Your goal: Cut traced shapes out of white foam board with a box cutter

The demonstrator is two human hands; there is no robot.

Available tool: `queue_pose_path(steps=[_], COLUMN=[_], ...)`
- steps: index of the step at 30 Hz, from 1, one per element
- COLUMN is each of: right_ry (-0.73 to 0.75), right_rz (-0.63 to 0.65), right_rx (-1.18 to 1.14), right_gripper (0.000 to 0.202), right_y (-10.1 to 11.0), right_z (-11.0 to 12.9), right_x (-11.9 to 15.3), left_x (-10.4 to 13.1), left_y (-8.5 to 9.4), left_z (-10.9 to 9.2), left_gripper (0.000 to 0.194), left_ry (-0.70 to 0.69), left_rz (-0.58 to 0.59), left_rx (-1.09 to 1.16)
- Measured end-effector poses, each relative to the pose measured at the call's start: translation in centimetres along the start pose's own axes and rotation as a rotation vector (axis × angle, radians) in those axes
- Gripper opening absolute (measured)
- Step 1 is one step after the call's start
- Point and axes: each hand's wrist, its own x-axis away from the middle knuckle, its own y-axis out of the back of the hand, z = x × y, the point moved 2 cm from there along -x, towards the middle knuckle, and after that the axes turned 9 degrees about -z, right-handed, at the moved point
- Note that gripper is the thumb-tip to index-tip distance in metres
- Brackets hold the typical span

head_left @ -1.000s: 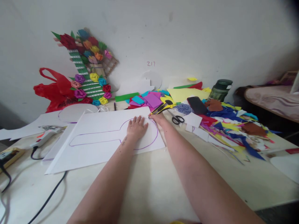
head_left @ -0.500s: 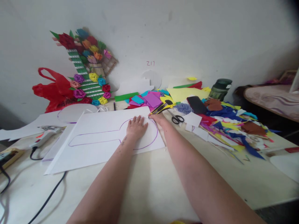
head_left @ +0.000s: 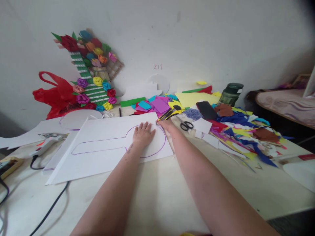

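Observation:
A white sheet point(head_left: 98, 164) bears a purple outline of a circle joined to a long rounded bar. My left hand point(head_left: 143, 135) lies flat on the circle, fingers spread. At the sheet's upper right edge, my right hand point(head_left: 164, 123) is closed around a yellow and black cutter point(head_left: 173, 112), whose tip is too small to make out. Scissors with black handles point(head_left: 187, 126) lie to the right of my right wrist.
Coloured paper scraps point(head_left: 246, 134), a phone point(head_left: 206, 110) and a green bottle point(head_left: 230, 94) are at the right. A glue gun point(head_left: 46, 144) with a black cable lies at the left. Paper flowers on a green-striped frame point(head_left: 92, 93) stand against the wall.
The whole view has shifted very slightly. Both hands, the cutter and the sheet hold the same places relative to one another.

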Motion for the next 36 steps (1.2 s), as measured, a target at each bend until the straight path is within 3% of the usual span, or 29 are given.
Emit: queue_pose_path(steps=[36], right_ry=[-0.006], right_rz=[0.0], right_rx=[0.003], right_gripper=[0.009], right_y=[0.25], right_z=[-0.18], right_x=[-0.17], left_x=[0.01], left_y=[0.11], left_z=[0.01], left_gripper=[0.059], left_ry=[-0.002], left_rz=[-0.004], left_rx=[0.001])
